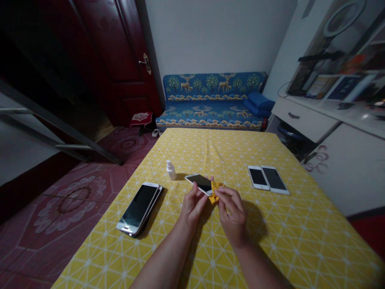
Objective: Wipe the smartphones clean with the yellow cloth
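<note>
Head: my left fingers clasp flat white-framed phone, right fingers pinch crumpled yellow cloth; I'd press lightly.

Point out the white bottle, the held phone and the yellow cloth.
White bottle (pixel 171 173), head view: middle of its body.
Held phone (pixel 201 182), head view: its dark screen.
Yellow cloth (pixel 214 192), head view: its bunched fabric.
</note>
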`<move>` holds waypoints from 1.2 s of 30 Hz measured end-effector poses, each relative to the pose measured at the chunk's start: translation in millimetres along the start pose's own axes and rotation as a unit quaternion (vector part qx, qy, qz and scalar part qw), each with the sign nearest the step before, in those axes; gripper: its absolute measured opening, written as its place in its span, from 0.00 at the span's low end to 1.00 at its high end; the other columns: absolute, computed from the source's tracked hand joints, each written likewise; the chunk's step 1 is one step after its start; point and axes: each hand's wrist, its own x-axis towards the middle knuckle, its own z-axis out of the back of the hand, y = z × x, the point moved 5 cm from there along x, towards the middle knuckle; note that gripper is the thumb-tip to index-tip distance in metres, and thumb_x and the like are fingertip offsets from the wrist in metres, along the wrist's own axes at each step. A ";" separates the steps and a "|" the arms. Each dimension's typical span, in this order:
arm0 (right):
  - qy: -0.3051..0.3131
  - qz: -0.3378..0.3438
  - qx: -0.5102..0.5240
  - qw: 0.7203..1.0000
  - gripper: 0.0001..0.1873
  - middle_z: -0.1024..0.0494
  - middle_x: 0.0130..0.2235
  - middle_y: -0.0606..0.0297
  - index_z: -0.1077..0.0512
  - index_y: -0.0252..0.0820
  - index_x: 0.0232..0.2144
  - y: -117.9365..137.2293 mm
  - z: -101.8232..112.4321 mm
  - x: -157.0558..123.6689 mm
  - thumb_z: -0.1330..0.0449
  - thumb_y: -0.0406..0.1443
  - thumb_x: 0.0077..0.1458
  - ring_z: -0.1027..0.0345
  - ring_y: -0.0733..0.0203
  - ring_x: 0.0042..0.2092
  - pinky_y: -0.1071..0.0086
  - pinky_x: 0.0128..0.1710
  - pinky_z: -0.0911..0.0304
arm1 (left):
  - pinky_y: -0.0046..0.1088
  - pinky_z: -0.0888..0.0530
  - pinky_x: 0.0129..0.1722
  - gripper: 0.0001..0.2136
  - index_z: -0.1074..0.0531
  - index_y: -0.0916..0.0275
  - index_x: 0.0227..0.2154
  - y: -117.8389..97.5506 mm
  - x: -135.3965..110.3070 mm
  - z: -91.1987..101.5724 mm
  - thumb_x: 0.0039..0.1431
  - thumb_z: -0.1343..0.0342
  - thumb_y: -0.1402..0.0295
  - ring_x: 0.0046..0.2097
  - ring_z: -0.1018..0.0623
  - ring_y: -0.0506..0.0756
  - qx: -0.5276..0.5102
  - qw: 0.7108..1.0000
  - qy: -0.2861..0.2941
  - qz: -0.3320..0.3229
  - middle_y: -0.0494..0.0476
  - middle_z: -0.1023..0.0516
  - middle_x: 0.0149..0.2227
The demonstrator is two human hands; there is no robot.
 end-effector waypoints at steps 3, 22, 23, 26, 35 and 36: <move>0.025 0.051 0.001 0.998 0.24 0.25 0.41 0.59 0.26 0.49 0.49 13.7 -0.3 3.4 0.44 0.21 0.56 0.29 0.57 0.47 0.59 0.47 0.29 | 0.37 0.34 0.59 0.24 0.40 0.68 0.62 2.6 -0.7 0.1 0.64 0.49 0.66 0.58 0.28 0.61 0.017 1.000 -0.002 0.015 0.69 0.26 0.55; 0.003 -0.146 -0.005 0.989 0.11 0.27 0.33 0.64 0.28 0.43 0.32 -43.8 5.0 -3.6 0.46 0.25 0.49 0.31 0.60 0.37 0.67 0.37 0.32 | 0.46 0.43 0.64 0.28 0.45 0.63 0.65 -8.9 -0.4 -7.3 0.64 0.48 0.62 0.63 0.35 0.61 0.018 0.998 0.048 -0.022 0.67 0.30 0.59; 0.024 -0.158 -0.008 0.987 0.12 0.27 0.32 0.64 0.28 0.43 0.31 -47.9 3.5 -4.9 0.46 0.24 0.47 0.31 0.61 0.35 0.68 0.35 0.32 | 0.46 0.43 0.64 0.29 0.45 0.63 0.65 -8.7 -0.4 -8.1 0.63 0.48 0.62 0.63 0.35 0.61 0.019 0.998 0.051 -0.018 0.67 0.30 0.59; 0.116 -0.180 -0.013 0.977 0.11 0.27 0.29 0.67 0.28 0.44 0.26 -55.3 -2.4 -8.7 0.47 0.25 0.45 0.32 0.62 0.31 0.70 0.30 0.34 | 0.46 0.42 0.64 0.29 0.43 0.63 0.63 -6.9 -0.2 -8.7 0.61 0.46 0.61 0.64 0.35 0.63 0.029 0.998 0.058 -0.009 0.68 0.29 0.58; 0.045 -0.199 0.003 0.979 0.15 0.23 0.46 0.57 0.27 0.43 0.46 -50.6 8.1 -4.2 0.46 0.41 0.60 0.27 0.54 0.45 0.60 0.44 0.30 | 0.44 0.32 0.57 0.20 0.31 0.65 0.52 -0.6 -2.1 -11.0 0.57 0.39 0.66 0.54 0.25 0.64 0.120 0.991 0.023 -0.053 0.67 0.24 0.51; 0.052 -0.203 0.002 0.978 0.18 0.24 0.47 0.56 0.29 0.43 0.49 -50.8 6.3 -5.1 0.44 0.43 0.59 0.27 0.54 0.45 0.60 0.44 0.29 | 0.42 0.31 0.55 0.20 0.30 0.65 0.51 -0.3 -2.5 -13.0 0.56 0.38 0.67 0.52 0.24 0.62 0.132 0.989 0.028 -0.064 0.66 0.23 0.50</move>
